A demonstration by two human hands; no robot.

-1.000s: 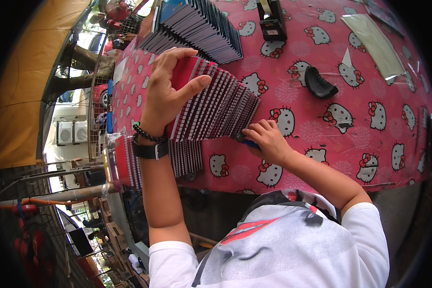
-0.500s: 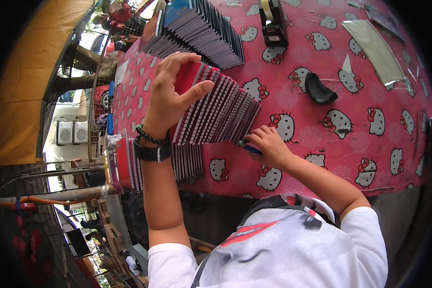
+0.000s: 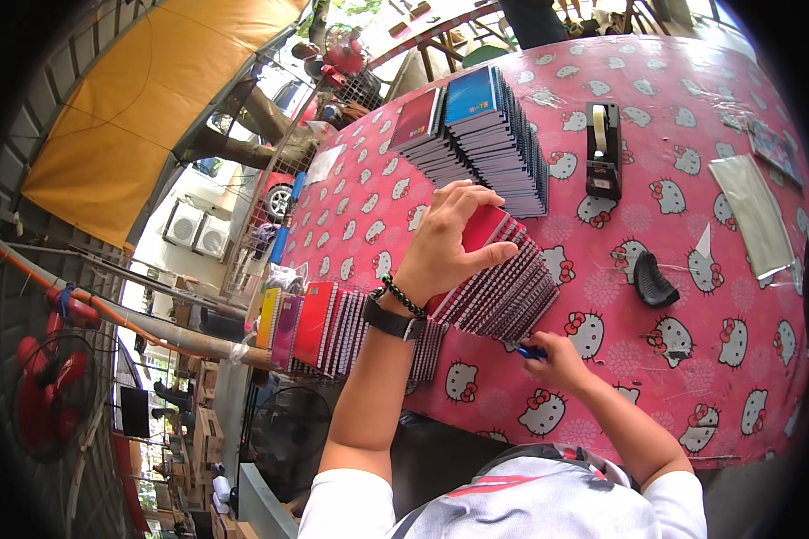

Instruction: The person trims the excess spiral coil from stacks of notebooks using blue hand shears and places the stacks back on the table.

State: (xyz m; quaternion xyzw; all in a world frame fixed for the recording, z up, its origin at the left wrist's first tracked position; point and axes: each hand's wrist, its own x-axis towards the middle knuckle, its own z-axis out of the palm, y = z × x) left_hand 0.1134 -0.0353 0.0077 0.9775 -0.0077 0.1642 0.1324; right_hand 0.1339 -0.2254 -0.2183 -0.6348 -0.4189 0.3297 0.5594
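Head: red notebook stack (image 3: 510, 286) under left grip (image 3: 445, 244), near right grip (image 3: 557, 361).

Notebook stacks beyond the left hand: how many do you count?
2: the blue-topped stack, nearer the black tape dispenser, and the dark-red-topped stack left of the blue one. Any behind them would be hidden.

A pink table (image 3: 634, 364) carries notebooks (image 3: 511, 289) and a tape dispenser (image 3: 605, 177).
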